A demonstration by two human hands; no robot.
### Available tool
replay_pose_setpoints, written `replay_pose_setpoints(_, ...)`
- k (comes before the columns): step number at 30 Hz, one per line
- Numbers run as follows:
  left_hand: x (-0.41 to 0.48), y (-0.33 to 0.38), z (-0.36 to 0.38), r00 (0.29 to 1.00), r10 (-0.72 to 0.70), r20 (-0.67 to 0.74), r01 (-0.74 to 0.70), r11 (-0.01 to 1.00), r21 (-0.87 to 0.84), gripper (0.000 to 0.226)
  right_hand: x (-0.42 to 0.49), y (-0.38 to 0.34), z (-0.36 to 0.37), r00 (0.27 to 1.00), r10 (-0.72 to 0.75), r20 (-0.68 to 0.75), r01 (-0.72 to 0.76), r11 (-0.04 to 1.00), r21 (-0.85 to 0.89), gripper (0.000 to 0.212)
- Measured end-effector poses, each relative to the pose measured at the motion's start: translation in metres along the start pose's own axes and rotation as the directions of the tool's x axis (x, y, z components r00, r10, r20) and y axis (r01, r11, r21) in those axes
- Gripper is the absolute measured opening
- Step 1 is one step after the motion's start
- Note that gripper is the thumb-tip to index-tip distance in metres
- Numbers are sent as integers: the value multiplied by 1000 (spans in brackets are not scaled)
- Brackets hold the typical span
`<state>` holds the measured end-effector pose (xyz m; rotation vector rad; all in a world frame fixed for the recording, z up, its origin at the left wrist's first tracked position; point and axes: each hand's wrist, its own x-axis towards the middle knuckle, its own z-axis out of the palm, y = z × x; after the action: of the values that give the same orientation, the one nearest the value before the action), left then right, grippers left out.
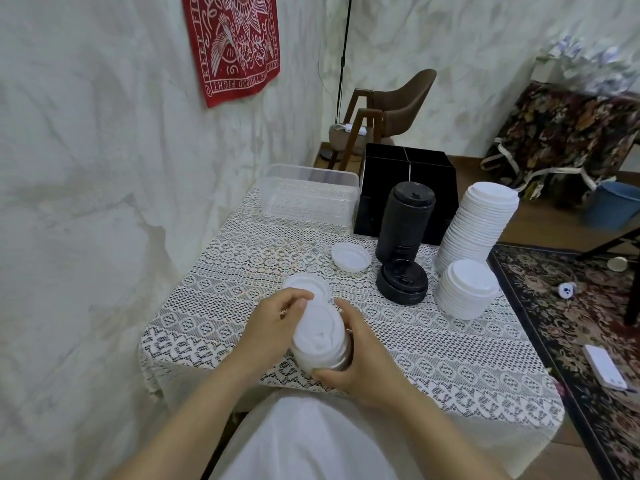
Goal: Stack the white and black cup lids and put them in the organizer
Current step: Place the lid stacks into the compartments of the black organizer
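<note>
A lace cloth [277,247] covers the desk [450,358]. At the back sit a clear box [308,194] and the black organizer [433,174]. Nearer stand a tall black stack [403,220], short black stack [401,282], tall white stack [478,226], short white stack [465,294] and one loose lid [350,257].

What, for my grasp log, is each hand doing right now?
Left hand: closed on the white lid stack.
Right hand: closed round the same stack.

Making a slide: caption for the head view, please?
The left hand and right hand hold a small white lid stack over the lace tablecloth, black organizer behind.
</note>
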<state>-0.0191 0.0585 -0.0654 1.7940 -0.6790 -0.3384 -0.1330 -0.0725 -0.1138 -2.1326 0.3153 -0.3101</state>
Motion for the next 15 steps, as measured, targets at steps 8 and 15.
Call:
replay_pose_setpoints(8, -4, -11, 11, 987, 160, 26, -158, 911, 381, 24, -1, 1, 0, 999, -44, -2, 43, 998, -43, 90)
replay_pose_setpoints(15, -11, -13, 7, 981, 108, 161, -162, 912, 376, 64, -1, 4, 0, 999, -37, -18, 37, 999, -12, 88)
